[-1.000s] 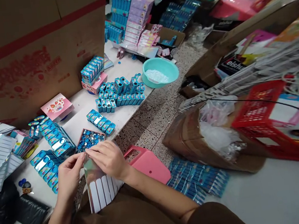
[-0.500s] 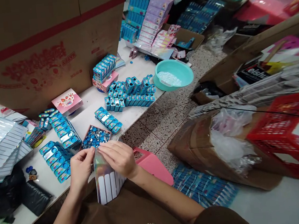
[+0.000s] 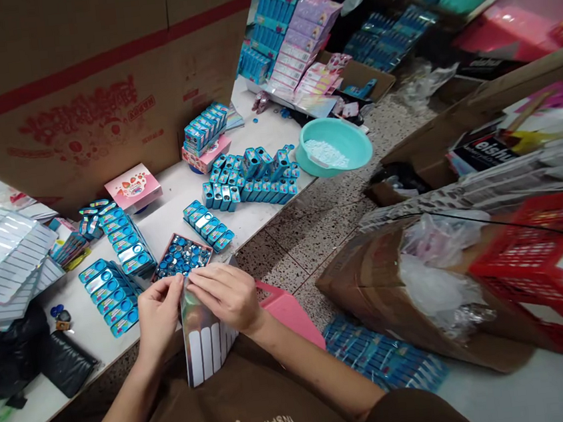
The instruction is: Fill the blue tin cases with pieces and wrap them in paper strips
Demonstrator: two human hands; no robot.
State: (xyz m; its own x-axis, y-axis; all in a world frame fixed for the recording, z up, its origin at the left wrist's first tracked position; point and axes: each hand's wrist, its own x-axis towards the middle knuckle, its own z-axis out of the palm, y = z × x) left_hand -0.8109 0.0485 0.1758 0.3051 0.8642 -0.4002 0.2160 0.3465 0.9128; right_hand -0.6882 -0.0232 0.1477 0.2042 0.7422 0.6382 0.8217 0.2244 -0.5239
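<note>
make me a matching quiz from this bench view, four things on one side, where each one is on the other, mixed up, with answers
1. turquoise basin
2. left hand
3. black wallet-like pouch
4. red plastic crate

A. far right of view
B. pinching the striped sheet's top
C. holding white pieces
D. at the bench's near left

1-C; 2-B; 3-D; 4-A

And over by the floor, a red plastic crate [image 3: 535, 278] leans beside an open cardboard box [image 3: 364, 283] with clear plastic bags [image 3: 440, 281] spilling at its mouth, while back at the worktop's far end, purple boxes [image 3: 314, 19] sit stacked above pink ones, right beside tall blue packs [image 3: 280, 3]
</note>
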